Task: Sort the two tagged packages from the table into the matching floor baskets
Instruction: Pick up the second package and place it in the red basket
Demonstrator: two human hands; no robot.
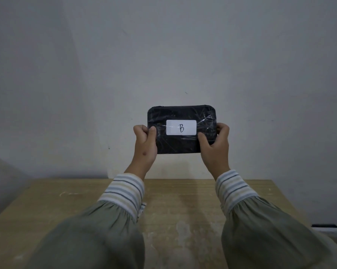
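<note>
Nearest: two green sleeves [90, 235] with striped cuffs, reaching forward over a wooden table [175, 210]. Table top scuffed, pale patches. Beyond, raised above the table: left hand [145, 144] and right hand [214, 146], each curled around one short end of a dark package [181, 142], thumbs pressed on its front, fingers wrapped behind. Package wrapped in clear film, held upright, white label [181, 127] marked "B". Farthest: plain grey wall [163, 55].

Both hands [145, 144] [214, 146] raised, fingers [139, 130] curled.
</note>
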